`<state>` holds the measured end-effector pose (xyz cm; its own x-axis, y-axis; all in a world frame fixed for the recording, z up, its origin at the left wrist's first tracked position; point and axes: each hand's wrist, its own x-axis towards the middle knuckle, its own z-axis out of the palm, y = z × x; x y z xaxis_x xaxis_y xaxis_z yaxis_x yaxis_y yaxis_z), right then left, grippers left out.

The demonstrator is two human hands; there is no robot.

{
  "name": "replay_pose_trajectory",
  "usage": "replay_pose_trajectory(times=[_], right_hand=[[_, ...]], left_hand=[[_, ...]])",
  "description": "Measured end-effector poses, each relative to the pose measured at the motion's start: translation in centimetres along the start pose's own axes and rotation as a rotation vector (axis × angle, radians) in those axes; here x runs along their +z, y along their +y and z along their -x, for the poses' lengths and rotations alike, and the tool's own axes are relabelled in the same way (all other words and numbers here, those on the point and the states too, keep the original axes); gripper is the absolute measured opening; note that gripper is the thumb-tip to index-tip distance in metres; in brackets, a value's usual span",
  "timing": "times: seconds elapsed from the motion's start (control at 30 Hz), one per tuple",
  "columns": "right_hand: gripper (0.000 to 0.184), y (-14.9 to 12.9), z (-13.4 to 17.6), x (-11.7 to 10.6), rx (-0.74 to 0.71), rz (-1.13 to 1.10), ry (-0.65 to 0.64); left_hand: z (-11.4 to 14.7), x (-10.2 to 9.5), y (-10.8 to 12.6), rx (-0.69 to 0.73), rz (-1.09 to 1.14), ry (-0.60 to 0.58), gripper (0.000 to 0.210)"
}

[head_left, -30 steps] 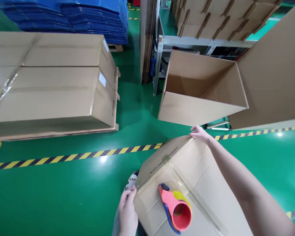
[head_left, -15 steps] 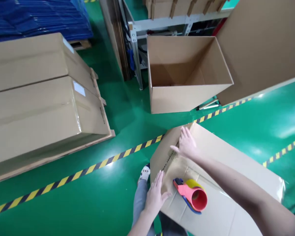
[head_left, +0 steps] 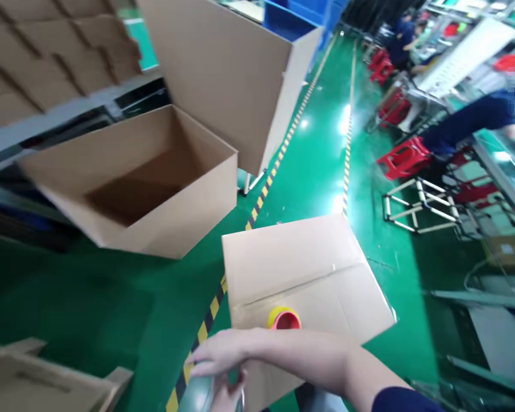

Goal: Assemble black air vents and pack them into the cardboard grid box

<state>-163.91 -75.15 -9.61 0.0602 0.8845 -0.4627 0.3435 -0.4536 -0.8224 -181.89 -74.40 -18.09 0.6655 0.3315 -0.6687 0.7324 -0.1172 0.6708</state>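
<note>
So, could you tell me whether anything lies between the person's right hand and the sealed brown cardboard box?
Nothing visible does: the right hand is at the near edge of the sealed brown cardboard box, beside the red and yellow tape dispenser.

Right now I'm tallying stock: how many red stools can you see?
3 at least: one red stool beside the seated person, one further up the aisle, one beyond that. The blurred far end may hide more.

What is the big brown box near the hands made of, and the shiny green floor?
The closed brown box looks like matte corrugated cardboard: dull tan faces, folded flaps meeting at a seam. The glossy green floor seems to be painted or coated, since it mirrors the ceiling lights.
</note>
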Motion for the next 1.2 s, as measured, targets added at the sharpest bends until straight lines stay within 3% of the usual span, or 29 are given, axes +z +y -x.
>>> replay_pose_trajectory(times=[0.03, 0.1, 0.17, 0.2, 0.23, 0.3, 0.4, 0.47, 0.53, 0.63, 0.77, 0.87, 0.97, 1.2], right_hand=[[0.028, 0.2, 3.0, -2.8, -0.052, -0.074, 0.154], [0.035, 2.5, 11.0, -7.4, 0.024, -0.239, 0.707], [0.038, 7.1, 20.7, -9.0, 0.243, -0.434, 1.293], [0.040, 9.8, 25.5, -8.4, 0.395, -0.496, 1.565], [0.041, 12.6, 30.1, -6.9, 0.557, -0.550, 1.793], [0.044, 17.5, 37.6, -2.3, 0.875, -0.685, 2.155], [0.049, 22.4, 43.5, 4.7, 1.175, -0.889, 2.430], [0.054, 24.2, 44.4, 6.9, 1.186, -1.028, 2.439], [0.058, 25.3, 44.1, 6.9, 1.098, -1.173, 2.361], [0.061, 26.2, 43.7, 4.7, 0.982, -1.348, 2.221], [0.062, 26.9, 44.5, 3.2, 0.913, -1.463, 2.124], [0.057, 27.1, 45.0, 4.1, 0.839, -1.424, 2.021], [0.049, 27.8, 45.3, 5.5, 0.777, -1.440, 1.939], [0.046, 29.6, 46.0, 5.5, 0.682, -1.492, 1.811]], left_hand=[[-1.1, -1.9, 2.2, 0.013, -0.033, 0.031, 0.090], [-3.9, -4.7, 8.5, 0.056, -0.082, 0.147, 0.089], [-7.2, -4.9, 16.4, 0.184, -0.165, 0.198, 0.079], [-9.0, -3.8, 20.7, 0.266, -0.211, 0.191, 0.073], [-10.7, -1.9, 24.9, 0.363, -0.263, 0.160, 0.066], [-14.1, 4.1, 32.7, 0.575, -0.377, 0.060, 0.055], [-19.2, 15.9, 41.8, 0.796, -0.540, -0.086, 0.051], [-22.4, 23.4, 46.0, 0.817, -0.584, -0.143, 0.062], [-25.3, 29.2, 48.9, 0.723, -0.556, -0.248, 0.069], [-28.1, 34.2, 52.0, 0.424, -0.527, -0.465, 0.068], [-28.9, 36.6, 55.7, 0.139, -0.600, -0.669, 0.078], [-28.0, 37.9, 57.2, 0.172, -0.658, -0.748, 0.058], [-28.0, 39.2, 57.2, 0.218, -0.659, -0.811, 0.037], [-29.7, 40.7, 56.4, 0.185, -0.745, -0.882, 0.024]])
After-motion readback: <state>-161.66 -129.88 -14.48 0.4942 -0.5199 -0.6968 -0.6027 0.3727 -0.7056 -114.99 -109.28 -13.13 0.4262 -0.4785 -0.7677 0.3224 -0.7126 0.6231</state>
